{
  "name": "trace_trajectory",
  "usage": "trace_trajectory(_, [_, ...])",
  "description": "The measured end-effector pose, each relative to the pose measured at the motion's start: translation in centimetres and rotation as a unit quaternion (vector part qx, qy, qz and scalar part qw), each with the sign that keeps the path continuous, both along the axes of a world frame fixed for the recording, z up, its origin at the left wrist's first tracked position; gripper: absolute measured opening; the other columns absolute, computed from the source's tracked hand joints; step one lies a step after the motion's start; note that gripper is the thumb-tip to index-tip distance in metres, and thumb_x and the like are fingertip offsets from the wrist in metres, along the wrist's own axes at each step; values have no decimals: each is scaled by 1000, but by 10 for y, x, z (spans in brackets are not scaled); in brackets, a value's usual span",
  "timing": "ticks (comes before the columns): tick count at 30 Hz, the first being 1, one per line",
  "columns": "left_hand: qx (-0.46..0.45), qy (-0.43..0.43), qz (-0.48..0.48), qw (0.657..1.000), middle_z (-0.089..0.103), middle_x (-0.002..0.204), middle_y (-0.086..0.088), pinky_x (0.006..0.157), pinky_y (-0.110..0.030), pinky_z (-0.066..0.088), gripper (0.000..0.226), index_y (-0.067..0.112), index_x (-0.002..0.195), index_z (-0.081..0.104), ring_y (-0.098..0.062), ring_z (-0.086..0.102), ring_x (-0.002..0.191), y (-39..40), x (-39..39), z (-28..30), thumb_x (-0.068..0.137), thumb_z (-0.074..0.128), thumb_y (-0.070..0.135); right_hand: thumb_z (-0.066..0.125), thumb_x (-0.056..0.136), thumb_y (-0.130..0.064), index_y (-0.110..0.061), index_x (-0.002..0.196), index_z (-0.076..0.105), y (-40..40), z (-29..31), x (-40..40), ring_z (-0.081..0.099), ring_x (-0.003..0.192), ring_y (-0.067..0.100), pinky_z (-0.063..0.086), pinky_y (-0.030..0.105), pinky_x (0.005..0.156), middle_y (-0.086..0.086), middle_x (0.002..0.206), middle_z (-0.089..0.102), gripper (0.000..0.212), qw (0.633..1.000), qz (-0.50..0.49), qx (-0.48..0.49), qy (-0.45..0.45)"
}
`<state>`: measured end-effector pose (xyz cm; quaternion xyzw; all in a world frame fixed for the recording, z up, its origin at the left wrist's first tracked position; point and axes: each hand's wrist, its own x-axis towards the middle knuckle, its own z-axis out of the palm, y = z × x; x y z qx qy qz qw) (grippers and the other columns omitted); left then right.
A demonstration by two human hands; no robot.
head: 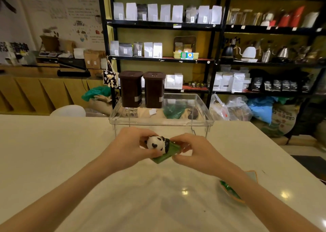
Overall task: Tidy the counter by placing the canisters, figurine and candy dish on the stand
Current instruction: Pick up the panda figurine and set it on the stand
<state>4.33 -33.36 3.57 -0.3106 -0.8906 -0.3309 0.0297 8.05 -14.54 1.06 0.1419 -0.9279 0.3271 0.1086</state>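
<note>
The counter (70,161) is bearing a clear stand (161,121) at its far edge. Two dark canisters (131,89) are standing upright, side by side, on the stand's left part. Near the right forearm, a candy dish (231,192) is lying on the counter. The left hand (130,148) and right hand (192,151) are both gripping the panda figurine (158,146), fingers closed around it, just before the stand.

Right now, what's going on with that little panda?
Both hands, left and right, grip panda figurine. Two canisters already on clear stand. Path unobstructed.
</note>
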Motion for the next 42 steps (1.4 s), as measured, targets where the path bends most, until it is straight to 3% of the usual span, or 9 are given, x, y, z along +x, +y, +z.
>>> trace_trajectory(6, [37, 18, -56, 998, 64, 87, 18, 67, -1, 51, 43, 24, 109, 64, 7, 63, 81, 18, -23, 55, 68, 75, 16, 69, 76, -22, -20, 109, 63, 30, 44, -5, 59, 83, 7, 50, 18, 78, -5, 93, 65, 33, 995, -33, -38, 89])
trace_trajectory(10, [60, 7, -82, 995, 65, 90, 13, 70, -6, 53, 43, 21, 111, 64, 2, 65, 85, 40, -56, 65, 70, 74, 12, 65, 80, -23, -17, 106, 66, 48, 56, -22, 60, 83, 12, 51, 23, 77, 0, 94, 65, 27, 993, -67, -7, 93])
trace_trajectory(14, [74, -35, -93, 992, 69, 102, -2, 87, -31, 56, 41, 16, 111, 64, -12, 67, 93, 64, -91, 57, 72, 73, 7, 62, 83, -23, -17, 102, 68, 67, 52, -44, 51, 72, 0, 41, 11, 66, -7, 85, 57, 21, 990, -95, 61, 91])
trace_trajectory(16, [73, -43, -96, 992, 67, 102, -4, 91, -34, 54, 40, 13, 110, 64, -15, 65, 92, 76, -106, 52, 72, 72, 4, 60, 84, -24, -19, 104, 67, 76, 50, -57, 48, 70, 0, 38, 10, 64, -10, 84, 54, 22, 985, -110, 104, 81])
trace_trajectory(22, [70, -12, -72, 995, 67, 111, -11, 93, -36, 53, 41, 11, 111, 62, -21, 63, 100, 109, -148, 53, 72, 72, 5, 55, 87, -30, -25, 108, 65, 98, 57, -104, 53, 83, 13, 45, 27, 75, 2, 100, 67, 24, 968, -151, 186, 73])
trace_trajectory(27, [85, -21, -10, 996, 64, 114, -10, 88, -29, 50, 42, 11, 112, 60, -19, 59, 101, 134, -171, 48, 72, 72, 5, 49, 89, -36, -28, 109, 63, 106, 61, -139, 49, 91, 18, 28, 19, 63, 6, 102, 60, 26, 945, -171, 270, 65])
trace_trajectory(31, [97, -48, 30, 994, 59, 121, -13, 90, -32, 48, 44, 9, 118, 53, -26, 56, 111, 153, -176, 39, 76, 67, 2, 46, 90, -33, -24, 114, 61, 107, 61, -153, 49, 99, 21, 40, 30, 81, 9, 110, 59, 29, 930, -170, 321, 50])
trace_trajectory(35, [90, -75, 41, 992, 57, 123, -15, 81, -27, 47, 44, 7, 119, 50, -27, 55, 111, 160, -187, 35, 78, 66, 4, 43, 91, -29, -22, 111, 63, 112, 56, -165, 47, 105, 24, 47, 36, 85, 10, 107, 63, 29, 918, -175, 351, 55])
trace_trajectory(42, [78, -89, 39, 992, 54, 126, -15, 94, -36, 48, 46, 8, 122, 49, -28, 52, 115, 165, -195, 27, 78, 64, 0, 43, 91, -29, -19, 106, 65, 119, 42, -183, 48, 101, 23, 46, 40, 89, 7, 108, 63, 28, 927, -187, 324, 32])
